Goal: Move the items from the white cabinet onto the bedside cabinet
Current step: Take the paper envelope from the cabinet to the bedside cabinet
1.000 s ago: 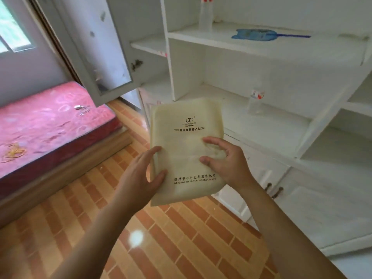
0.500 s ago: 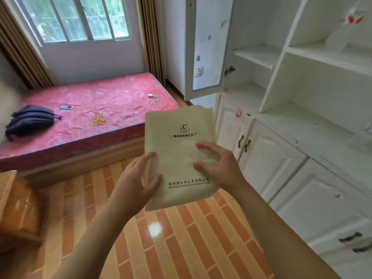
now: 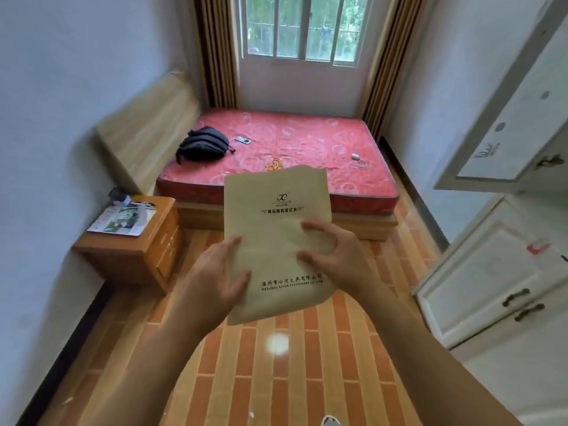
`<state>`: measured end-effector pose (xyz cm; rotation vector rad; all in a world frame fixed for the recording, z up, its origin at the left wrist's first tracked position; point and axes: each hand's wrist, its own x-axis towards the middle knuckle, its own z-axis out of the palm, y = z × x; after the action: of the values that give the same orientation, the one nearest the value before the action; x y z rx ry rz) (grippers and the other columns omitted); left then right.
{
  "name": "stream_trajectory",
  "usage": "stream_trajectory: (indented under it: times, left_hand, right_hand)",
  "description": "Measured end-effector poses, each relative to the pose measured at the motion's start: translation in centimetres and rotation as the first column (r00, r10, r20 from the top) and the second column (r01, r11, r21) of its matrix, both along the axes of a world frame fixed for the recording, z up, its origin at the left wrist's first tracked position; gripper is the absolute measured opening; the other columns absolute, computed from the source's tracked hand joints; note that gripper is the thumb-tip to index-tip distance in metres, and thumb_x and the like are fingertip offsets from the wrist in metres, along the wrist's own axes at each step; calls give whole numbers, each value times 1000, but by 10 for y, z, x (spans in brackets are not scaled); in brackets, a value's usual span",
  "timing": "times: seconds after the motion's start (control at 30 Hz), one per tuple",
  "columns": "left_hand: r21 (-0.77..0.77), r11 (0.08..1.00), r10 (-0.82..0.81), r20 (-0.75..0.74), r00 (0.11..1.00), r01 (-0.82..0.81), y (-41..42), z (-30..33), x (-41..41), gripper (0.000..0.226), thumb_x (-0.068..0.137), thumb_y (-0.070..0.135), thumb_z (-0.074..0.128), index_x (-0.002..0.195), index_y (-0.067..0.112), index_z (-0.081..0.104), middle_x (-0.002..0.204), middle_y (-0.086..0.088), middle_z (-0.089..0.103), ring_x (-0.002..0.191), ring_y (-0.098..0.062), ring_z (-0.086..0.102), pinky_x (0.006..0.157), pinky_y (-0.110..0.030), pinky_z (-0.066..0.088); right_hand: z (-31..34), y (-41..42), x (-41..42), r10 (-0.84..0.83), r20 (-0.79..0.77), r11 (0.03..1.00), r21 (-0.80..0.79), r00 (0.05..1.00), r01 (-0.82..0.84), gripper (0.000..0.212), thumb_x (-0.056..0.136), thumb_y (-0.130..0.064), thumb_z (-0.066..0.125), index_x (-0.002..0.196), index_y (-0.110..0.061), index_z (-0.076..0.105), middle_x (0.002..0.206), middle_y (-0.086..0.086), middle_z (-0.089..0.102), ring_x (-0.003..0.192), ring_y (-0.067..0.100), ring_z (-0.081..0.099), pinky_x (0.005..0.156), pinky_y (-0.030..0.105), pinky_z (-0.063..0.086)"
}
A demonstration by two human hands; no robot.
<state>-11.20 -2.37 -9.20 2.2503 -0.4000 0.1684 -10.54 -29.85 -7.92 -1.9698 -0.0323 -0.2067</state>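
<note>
I hold a flat beige fabric bag (image 3: 273, 222) with dark printed lettering upright in front of me, above the floor. My left hand (image 3: 215, 281) grips its lower left edge and my right hand (image 3: 332, 253) pinches its right side. The wooden bedside cabinet (image 3: 153, 250) stands to the left against the wall, with a printed sheet (image 3: 121, 221) and a small dark object lying on its top. The white cabinet (image 3: 479, 272) is at the right edge, its upper door (image 3: 516, 118) swung open.
A bed with a red mattress (image 3: 307, 139) fills the far end under the window; a black bag (image 3: 203, 144), a small device and cables lie on it. A wooden headboard (image 3: 147, 127) runs along the left wall. Orange tiled floor (image 3: 276, 379) stretches below my arms.
My view has swung left, away from the white cabinet's shelves, towards the bed and the bedside cabinet. Both hands keep the same hold on the beige bag.
</note>
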Motion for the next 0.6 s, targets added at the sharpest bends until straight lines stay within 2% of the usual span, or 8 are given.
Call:
stream_trajectory:
  times: [0.1, 0.23, 0.47, 0.6]
  left_hand:
    - [4, 996, 85, -16, 996, -85, 24, -3, 12, 70, 90, 47, 66, 152, 24, 44, 140, 9, 54, 125, -9, 53, 108, -43, 48]
    - [5, 984, 179, -36, 983, -179, 39, -8, 39, 69, 89, 52, 62, 150, 25, 45, 137, 10, 56, 122, -9, 55, 104, -42, 50]
    - [31, 954, 301, -66, 951, -299, 15, -15, 127, 69, 87, 50, 63, 150, 27, 46, 137, 10, 56, 123, -7, 54, 101, -43, 51]
    - [45, 927, 374, -94, 923, -372, -4, -15, 173, 70, 85, 50, 62, 149, 27, 47, 138, 10, 56, 123, -7, 55, 101, -43, 51]
  right_hand:
    - [-7, 24, 38, 96, -7, 995, -1, 995, -97, 54, 73, -30, 91, 124, -33, 71, 115, -7, 75, 103, 11, 73, 94, 43, 60]
    - [-18, 43, 90, 193, -31, 981, 32, 981, -192, 53, 74, -24, 92, 123, -32, 72, 116, -7, 75, 103, 11, 73, 95, 41, 60]
    - [-28, 30, 204, 318, -46, 948, 40, 947, -317, 52, 76, -15, 90, 123, -29, 71, 115, -9, 73, 99, 2, 71, 86, 18, 56]
    - [-32, 19, 267, 373, -69, 928, 15, 925, -373, 52, 76, -19, 89, 122, -34, 71, 113, -8, 73, 97, 4, 71, 86, 22, 58]
